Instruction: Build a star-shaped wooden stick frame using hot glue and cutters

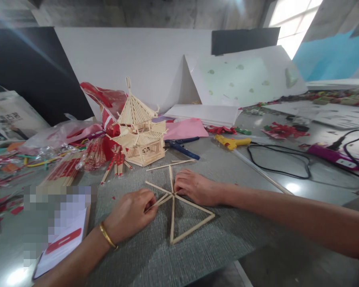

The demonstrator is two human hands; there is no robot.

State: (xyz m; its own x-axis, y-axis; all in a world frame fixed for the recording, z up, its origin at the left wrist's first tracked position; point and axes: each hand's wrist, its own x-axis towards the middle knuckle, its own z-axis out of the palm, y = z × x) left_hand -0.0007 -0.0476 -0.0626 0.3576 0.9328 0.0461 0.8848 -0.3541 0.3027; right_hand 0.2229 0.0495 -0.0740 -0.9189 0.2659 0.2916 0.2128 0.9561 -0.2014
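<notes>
A spoked frame of thin wooden sticks [172, 215] lies flat on the grey mat [131, 255], its spokes meeting at one hub. Two spokes and an outer stick form a triangle at the lower right. My left hand [136, 209], with a gold bangle on the wrist, is closed on a wooden stick [161, 200] that points to the hub. My right hand [194, 187] has its fingers curled against the frame right beside the hub; its fingertips are partly hidden. Loose sticks [170, 164] lie just beyond the frame.
A wooden-stick pagoda model [142, 135] stands behind my hands. Blue-handled pliers [182, 148] and a yellow glue gun [231, 141] with a black cable lie to its right. At left are stick bundles [62, 169] and a phone [66, 239]. A purple power strip [338, 155] sits at right.
</notes>
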